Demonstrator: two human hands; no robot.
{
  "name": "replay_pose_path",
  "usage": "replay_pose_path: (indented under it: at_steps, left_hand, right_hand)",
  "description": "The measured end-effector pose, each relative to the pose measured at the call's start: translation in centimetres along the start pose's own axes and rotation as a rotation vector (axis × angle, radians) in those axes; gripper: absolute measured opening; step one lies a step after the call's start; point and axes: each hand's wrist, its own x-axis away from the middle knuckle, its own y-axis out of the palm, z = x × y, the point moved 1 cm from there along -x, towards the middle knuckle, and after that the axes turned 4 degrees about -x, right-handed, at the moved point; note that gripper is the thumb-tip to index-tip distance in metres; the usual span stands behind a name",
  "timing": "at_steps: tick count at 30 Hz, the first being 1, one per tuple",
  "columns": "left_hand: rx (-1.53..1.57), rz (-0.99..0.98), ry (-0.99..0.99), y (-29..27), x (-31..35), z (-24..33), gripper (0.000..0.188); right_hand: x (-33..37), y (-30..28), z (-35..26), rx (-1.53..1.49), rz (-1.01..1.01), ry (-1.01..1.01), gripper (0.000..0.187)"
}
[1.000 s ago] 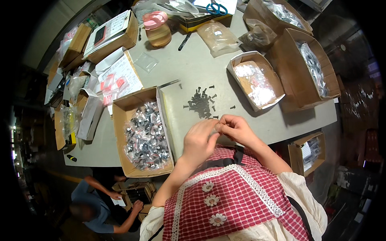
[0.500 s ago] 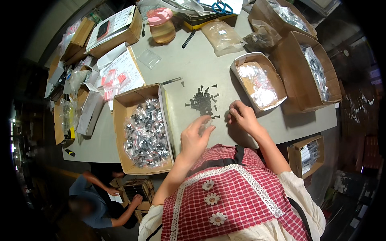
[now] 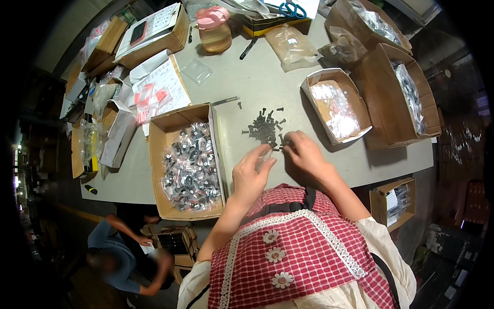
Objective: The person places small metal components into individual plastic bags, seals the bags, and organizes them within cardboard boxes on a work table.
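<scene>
Screws (image 3: 265,127), short and dark, lie heaped in the middle of the table (image 3: 234,74), a few strays scattered around them; the left hand (image 3: 249,174) is at the heap's near side, its grip narrow, a small clear bag (image 3: 264,154) between thumb and fingers; the right hand (image 3: 306,154) is at the heap's near right edge, fingers bent down, its grip narrow as well (I cannot tell whether a screw is in it); to the left stands an open cardboard box (image 3: 159,147) with many clear packets (image 3: 190,172) of dark pieces; to the right sits a shallower box (image 3: 356,110), its shiny contents washed out by glare, with a taller carton (image 3: 373,95) just beside it; at the far side are a pink-lidded jar (image 3: 214,35), a black marker (image 3: 249,48) and a tan plastic bag (image 3: 293,47).
</scene>
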Motion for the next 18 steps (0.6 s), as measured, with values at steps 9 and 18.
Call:
replay_pose_path:
  at_steps: [9,18]
  left_hand:
    - [0.010,-0.017,0.037,0.0,0.1,-0.4,0.035]
    - [0.043,-0.077,0.152,0.0,-0.1,0.3,0.036]
  right_hand:
    - [-0.7,-2.6,-1.0,-0.488,-0.255,0.294,0.018]
    - [0.3,-6.0,-7.5,-0.393,-0.057,-0.127,0.027]
